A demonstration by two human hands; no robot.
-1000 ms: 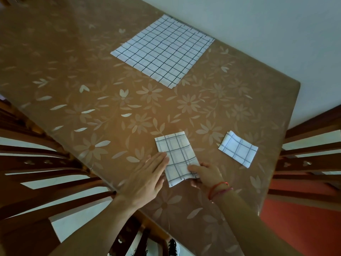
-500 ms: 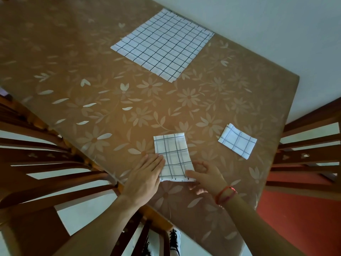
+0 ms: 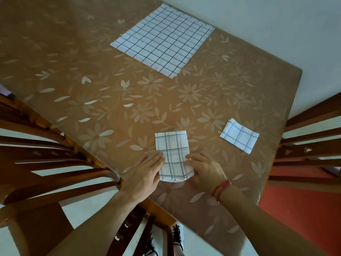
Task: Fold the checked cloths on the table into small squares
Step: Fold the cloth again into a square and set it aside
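Hands are flattening the half-folded cloth [image 3: 172,156] at the counter's [image 3: 110,100] near edge: my left hand [image 3: 145,174] is lying open on its left side, my right hand [image 3: 203,168] spread on its right. Compared with a second ago, it is lying straighter, ready for a final fold.

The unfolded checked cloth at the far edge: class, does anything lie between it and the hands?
Nothing visible does. Only bare table separates the unfolded cloth from the left hand and right hand, which flank the half-folded cloth.
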